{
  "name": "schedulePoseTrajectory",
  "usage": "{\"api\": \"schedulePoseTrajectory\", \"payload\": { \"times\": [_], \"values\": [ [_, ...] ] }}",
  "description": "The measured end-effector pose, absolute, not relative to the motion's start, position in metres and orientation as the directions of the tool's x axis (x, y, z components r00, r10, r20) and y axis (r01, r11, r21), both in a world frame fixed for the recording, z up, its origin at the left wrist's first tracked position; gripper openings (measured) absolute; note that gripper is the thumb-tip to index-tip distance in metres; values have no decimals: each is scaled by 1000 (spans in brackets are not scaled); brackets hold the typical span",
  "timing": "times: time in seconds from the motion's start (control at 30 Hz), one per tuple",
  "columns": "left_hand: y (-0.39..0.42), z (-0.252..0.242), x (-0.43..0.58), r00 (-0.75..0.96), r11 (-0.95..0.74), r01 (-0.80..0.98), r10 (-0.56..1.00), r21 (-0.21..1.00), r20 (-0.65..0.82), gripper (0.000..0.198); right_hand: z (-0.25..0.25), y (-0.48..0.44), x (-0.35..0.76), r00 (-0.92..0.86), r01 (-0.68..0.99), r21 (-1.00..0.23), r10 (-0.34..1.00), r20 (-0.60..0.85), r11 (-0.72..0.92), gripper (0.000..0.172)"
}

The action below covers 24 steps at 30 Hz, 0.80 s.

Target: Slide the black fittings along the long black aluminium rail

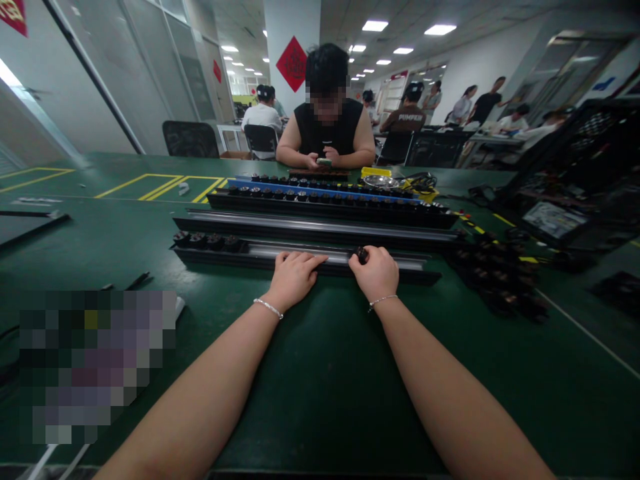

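Note:
A long black channel rail lies across the green table in front of me. Several black round parts sit in a row at its left end. My left hand rests on the rail's middle, fingers stretched out over the bare silvery inside, holding nothing. To the right of it, my right hand pinches one black round part between thumb and fingers at the rail. Whether that part touches the channel floor I cannot tell.
Behind lies a second rail, then rails filled with round parts. A heap of black parts is at the right. Beyond are a metal dish and a seated person holding a phone. A blurred-out object lies left.

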<state>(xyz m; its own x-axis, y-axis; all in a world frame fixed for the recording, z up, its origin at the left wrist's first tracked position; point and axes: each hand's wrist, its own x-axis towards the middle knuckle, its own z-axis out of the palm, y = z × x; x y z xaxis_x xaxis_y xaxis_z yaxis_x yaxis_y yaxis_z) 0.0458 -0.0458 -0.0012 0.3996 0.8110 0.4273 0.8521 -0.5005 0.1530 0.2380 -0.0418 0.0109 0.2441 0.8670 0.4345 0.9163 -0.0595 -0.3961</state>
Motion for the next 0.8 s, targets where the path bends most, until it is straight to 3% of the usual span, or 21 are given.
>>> {"api": "schedulePoseTrajectory", "payload": {
  "times": [0.8],
  "values": [
    [-38, 0, 39, 343, -497, 836, 804, 231, 486, 22, 12, -47, 247, 306, 897, -426, 863, 401, -121, 34]
  ]
}}
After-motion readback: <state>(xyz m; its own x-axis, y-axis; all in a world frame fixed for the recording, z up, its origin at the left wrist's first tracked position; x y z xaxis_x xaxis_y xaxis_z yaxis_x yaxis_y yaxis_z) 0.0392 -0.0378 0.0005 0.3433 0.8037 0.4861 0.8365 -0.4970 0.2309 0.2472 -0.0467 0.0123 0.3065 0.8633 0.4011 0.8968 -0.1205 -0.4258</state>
